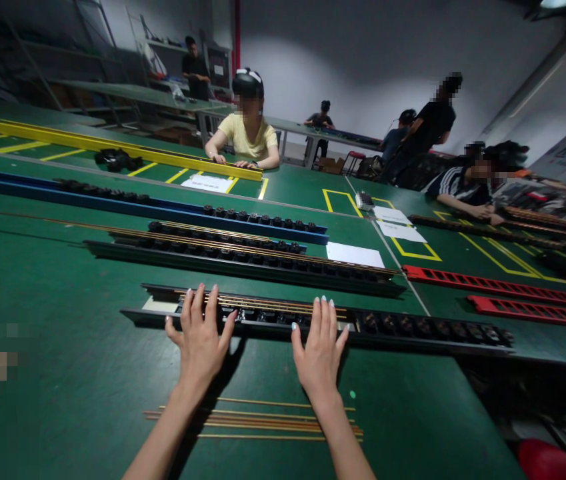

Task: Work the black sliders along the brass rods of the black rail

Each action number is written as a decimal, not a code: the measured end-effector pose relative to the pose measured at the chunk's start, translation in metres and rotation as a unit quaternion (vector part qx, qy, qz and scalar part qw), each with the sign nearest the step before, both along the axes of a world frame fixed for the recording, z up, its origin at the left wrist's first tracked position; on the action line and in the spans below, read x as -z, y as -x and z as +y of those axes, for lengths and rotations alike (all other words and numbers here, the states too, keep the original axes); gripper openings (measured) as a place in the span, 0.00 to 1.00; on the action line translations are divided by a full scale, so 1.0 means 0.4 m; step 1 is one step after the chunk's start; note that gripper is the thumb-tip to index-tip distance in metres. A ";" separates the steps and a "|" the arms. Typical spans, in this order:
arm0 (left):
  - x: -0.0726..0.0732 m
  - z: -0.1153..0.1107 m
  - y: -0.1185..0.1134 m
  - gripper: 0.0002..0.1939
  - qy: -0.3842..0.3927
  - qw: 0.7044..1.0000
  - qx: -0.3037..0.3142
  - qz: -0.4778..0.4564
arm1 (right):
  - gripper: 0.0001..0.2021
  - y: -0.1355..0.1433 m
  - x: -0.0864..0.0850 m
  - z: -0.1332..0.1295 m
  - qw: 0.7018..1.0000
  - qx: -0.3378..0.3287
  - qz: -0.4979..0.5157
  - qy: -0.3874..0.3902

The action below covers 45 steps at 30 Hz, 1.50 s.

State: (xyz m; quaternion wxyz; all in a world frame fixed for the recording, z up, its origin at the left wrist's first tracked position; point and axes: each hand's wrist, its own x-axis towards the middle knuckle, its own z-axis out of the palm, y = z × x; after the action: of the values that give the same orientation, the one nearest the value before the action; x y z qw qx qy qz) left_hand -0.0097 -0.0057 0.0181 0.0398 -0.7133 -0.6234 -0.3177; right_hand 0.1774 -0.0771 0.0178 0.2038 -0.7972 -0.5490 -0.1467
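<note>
At the left, the black channel [263,328] is beginning beyond the left hand [199,350] and running crosswise over the green surface [87,380], its right end slanting slightly towards the person. The left hand is reaching forward, palm down, its fingers parted and its tips lying over the thin rods [267,301] near their left ends; it is clamping nothing that shows. Between the hands, those rods are stretching lengthwise in the channel, their long axis following its walls and crossing the line of both forearms. The right hand [319,357] is resting its fingertips over the same rods near their right ends, thumb standing away from the fingers, with no grip showing. Neither hand is lying clearly nearer to the rods: each is meeting its own end. Loose rods [263,422] are lying closer to the person, passing below both forearms. Farther right, dark blocks [423,327] are continuing along the channel, beyond the right hand.
</note>
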 end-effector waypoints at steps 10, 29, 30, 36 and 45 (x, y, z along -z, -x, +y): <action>0.004 0.007 0.004 0.31 0.007 1.000 -0.016 0.005 | 0.29 0.001 0.000 -0.001 1.000 -0.004 0.012 0.000; 0.009 -0.001 -0.016 0.30 0.002 1.000 0.021 0.016 | 0.31 0.000 -0.003 -0.002 1.000 -0.009 0.013 -0.003; 0.009 -0.001 -0.015 0.29 0.003 1.000 0.022 0.016 | 0.31 -0.001 -0.002 -0.002 1.000 -0.010 0.013 -0.003; 0.011 -0.003 -0.015 0.30 0.008 0.999 0.029 0.012 | 0.32 -0.002 0.002 -0.001 1.000 -0.012 0.015 -0.007; 0.012 -0.009 -0.019 0.29 0.009 0.998 0.054 0.028 | 0.31 -0.001 -0.003 -0.002 1.000 -0.014 0.018 -0.009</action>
State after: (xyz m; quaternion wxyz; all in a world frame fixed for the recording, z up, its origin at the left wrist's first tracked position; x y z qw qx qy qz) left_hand -0.0023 -0.0092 0.0134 0.0337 -0.7547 -0.5855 -0.2941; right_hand 0.1779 -0.0777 0.0189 0.2223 -0.7902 -0.5551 -0.1344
